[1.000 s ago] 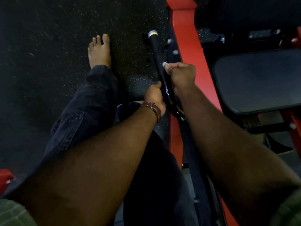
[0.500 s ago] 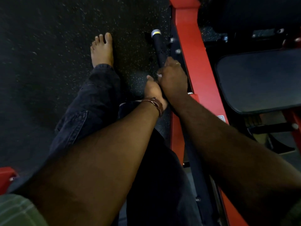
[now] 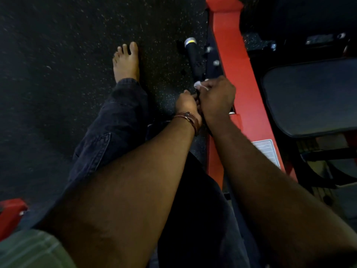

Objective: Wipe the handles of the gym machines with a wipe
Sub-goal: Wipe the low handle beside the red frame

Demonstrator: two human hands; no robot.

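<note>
The right hand grips a white wipe around the black handle; the left hand grips the handle just below, beside the red frame, with open floor to the left.

Dim speckled black floor, red frame.

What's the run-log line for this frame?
right hand: grips white wipe around black textured handle | left hand: holds handle lower | phase: wiping
</note>
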